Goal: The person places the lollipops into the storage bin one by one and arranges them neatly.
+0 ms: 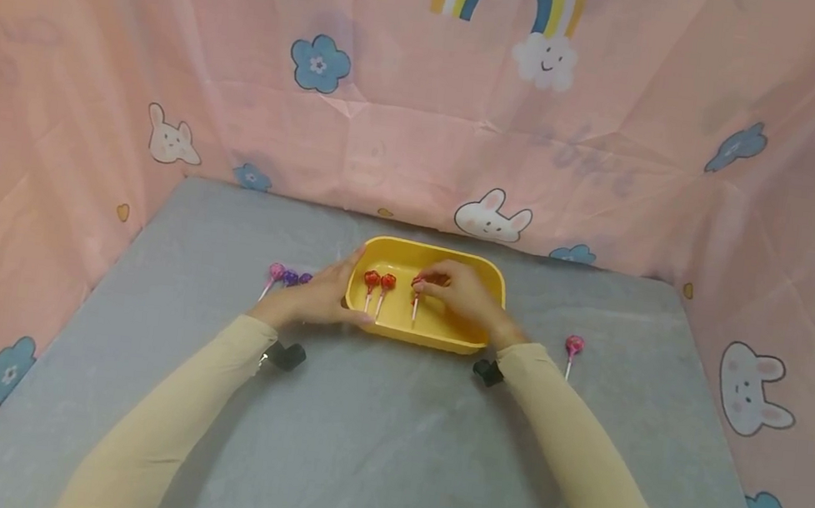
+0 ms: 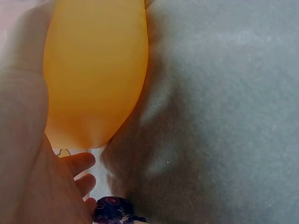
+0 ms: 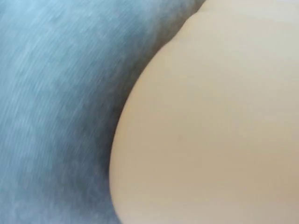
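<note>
A yellow plastic box (image 1: pixel 428 341) sits on the grey cloth. My left hand (image 1: pixel 320 294) grips its left end, thumb at the front wall and fingers along the side; the left wrist view shows the fingers curving past the box wall (image 2: pixel 96 70). Inside the box, my right hand (image 1: pixel 465 292) pinches a red-wrapped lollipop (image 1: pixel 415 308) near its head, the stick pointing toward me. To its left, two red lollipops (image 1: pixel 372 278) lie side by side in the box. The right wrist view holds mostly a blurred beige sleeve (image 3: pixel 201 130), so the fingers there are hidden.
Left of the box lie a pink lollipop (image 1: pixel 276 272) and two purple ones (image 1: pixel 290 277), partly behind my left hand. Another pink lollipop (image 1: pixel 574 344) lies to the right, beyond my right forearm. A pink patterned curtain (image 1: pixel 390 143) surrounds the grey table (image 1: pixel 385 453) at the back and sides.
</note>
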The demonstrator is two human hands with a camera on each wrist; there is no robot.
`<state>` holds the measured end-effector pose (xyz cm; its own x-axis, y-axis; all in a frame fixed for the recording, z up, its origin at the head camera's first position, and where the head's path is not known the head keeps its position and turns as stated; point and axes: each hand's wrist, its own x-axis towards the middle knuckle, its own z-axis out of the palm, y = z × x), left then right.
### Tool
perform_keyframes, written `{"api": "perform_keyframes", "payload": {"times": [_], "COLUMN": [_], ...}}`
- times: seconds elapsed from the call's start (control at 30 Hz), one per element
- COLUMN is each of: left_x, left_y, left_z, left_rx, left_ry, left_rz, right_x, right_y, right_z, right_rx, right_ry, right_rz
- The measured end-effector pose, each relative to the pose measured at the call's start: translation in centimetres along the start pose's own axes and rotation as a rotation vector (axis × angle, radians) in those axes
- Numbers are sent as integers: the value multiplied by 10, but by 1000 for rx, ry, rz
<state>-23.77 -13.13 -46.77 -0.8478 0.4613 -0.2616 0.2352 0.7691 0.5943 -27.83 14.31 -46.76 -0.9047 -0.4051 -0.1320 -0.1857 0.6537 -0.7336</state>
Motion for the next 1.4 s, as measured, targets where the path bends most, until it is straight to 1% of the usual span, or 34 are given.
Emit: {"api": "perform_keyframes", "payload": {"times": [0.13, 0.3, 0.47, 0.67, 0.77, 0.97, 1.2, 1.4], "left_x": [0, 2, 0, 0, 0, 1, 0, 0], "left_y": [0, 0, 0, 0, 0, 0, 1, 0], "left_z": [0, 1, -1, -2, -2, -2, -2, -3], "left_rx": [3, -2, -16, -13, -7, -5, -10, -12], "left_ry": [-1, -3, -3, -4, 1, 2, -3, 0], "left_rz": [1, 1, -4, 3, 19, 23, 24, 21], "right_x": [2, 2, 6, 10, 11, 15, 16, 19], "right_y": [-1, -1, -2, -5, -7, -6, -3, -2], "right_z": [6, 11, 14, 16, 18, 23, 28, 30], "right_rx": [7, 27, 35, 19, 4, -15, -9, -49], "right_ry": [-1, 20, 27, 5, 6, 29, 65, 84], "right_rz": [2, -1, -1, 3, 6, 21, 34, 5]}}
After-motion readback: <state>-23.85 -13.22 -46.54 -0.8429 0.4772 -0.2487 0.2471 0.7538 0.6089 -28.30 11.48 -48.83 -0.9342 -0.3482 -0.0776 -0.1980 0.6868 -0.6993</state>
